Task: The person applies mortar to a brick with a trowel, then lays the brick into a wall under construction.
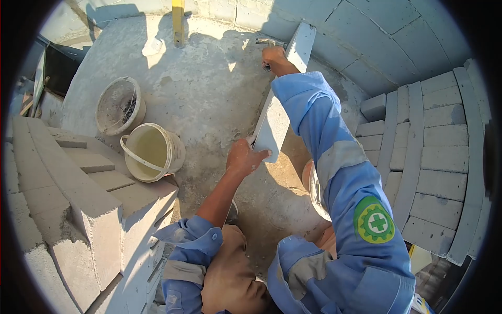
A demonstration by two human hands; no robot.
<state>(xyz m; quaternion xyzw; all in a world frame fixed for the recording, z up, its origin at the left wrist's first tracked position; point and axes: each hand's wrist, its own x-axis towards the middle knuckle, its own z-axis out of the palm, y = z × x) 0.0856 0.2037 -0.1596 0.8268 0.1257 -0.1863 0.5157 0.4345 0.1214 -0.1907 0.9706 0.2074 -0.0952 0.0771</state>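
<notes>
A long, pale concrete block (274, 121) lies at a slant on the floor, its far end near the block wall. My left hand (244, 157) grips its near end, thumb on top and fingers along the left side. My right hand (277, 60) is closed beside the far part of the block, around a hand tool (269, 41). A thin metal part sticks out above the fist and a dark rounded end shows below it. The tool's exact kind is hidden by my fingers. My right sleeve covers the middle right of the block.
A white bucket (175, 152) of cloudy liquid and a round tub (140, 112) stand left. Stacked blocks rise left (102, 230) and right (444, 136). A yellow spirit level (178, 23) leans at the back wall. Another container (315, 196) is partly behind my right arm.
</notes>
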